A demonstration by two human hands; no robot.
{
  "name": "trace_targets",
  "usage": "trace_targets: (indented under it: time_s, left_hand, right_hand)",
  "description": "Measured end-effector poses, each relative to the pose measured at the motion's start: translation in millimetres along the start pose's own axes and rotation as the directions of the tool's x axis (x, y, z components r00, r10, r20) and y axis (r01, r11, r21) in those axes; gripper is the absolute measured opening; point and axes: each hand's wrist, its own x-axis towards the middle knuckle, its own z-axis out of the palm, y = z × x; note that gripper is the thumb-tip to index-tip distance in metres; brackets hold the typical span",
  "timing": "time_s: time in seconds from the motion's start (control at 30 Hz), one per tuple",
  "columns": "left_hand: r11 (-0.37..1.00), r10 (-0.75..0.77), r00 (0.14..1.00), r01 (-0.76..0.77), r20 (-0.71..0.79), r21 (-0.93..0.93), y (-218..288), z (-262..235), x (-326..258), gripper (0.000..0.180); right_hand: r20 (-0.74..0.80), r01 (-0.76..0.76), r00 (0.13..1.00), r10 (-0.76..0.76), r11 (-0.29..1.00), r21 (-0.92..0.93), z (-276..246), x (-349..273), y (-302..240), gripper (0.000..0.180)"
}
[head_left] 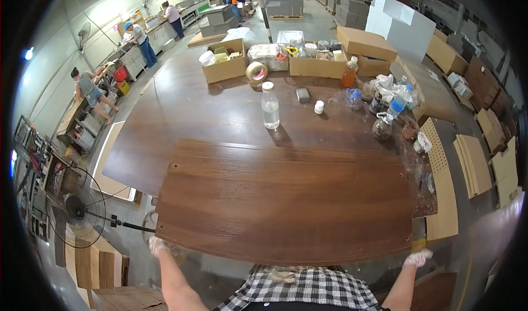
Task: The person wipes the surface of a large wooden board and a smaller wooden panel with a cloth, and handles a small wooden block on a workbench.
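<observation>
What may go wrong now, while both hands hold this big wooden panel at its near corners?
The left hand and right hand grip only the corners of the wood panel, so it may tip or slip. If it slides forward, it could hit the clear bottle just beyond its far edge. The standing fan is close to the left corner.

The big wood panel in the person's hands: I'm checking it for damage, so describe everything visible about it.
The wood panel is a large dark-brown board with wood-grain finish, lying flat on the worktable, its near edge overhanging. The left hand and right hand, both gloved, grip its near corners. Small holes dot its edges; no damage shows.
</observation>
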Motion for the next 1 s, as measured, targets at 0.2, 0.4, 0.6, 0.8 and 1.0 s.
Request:
trace_targets:
  time_s: [0.2,0.4,0.6,0.8,1.0]
  left_hand:
    - [0.570,0.241,0.801,-0.574,-0.548,-0.588,-49.5,-180.5,42.0,0.034]
    - [0.350,0.845,0.495,-0.798,-0.203,-0.491,101.3,-36.7,-106.0,0.033]
    - [-0.165,0.874,-0.189,-0.982,0.448,-0.093,56.8,181.3,-289.5,0.055]
    - [-0.054,0.946,0.034,-0.964,0.322,0.260,99.9,91.1,-216.5,0.038]
    - [0.279,0.939,0.336,-0.630,-0.070,0.725,130.5,38.9,-51.9,0.039]
  right_hand:
    - [0.305,-0.448,0.894,0.329,0.696,0.561,-0.9,-50.8,-276.0,0.050]
    - [0.772,-0.574,0.623,-0.123,0.598,0.559,11.7,-153.9,-521.7,0.050]
    - [0.694,-0.710,0.475,-0.540,0.230,0.665,39.8,-299.9,-562.1,0.038]
    - [0.839,-0.589,0.263,-0.476,0.610,0.531,12.1,-302.7,-576.5,0.042]
    - [0.828,-0.556,0.299,-0.475,0.618,0.555,14.8,-305.5,-574.5,0.044]
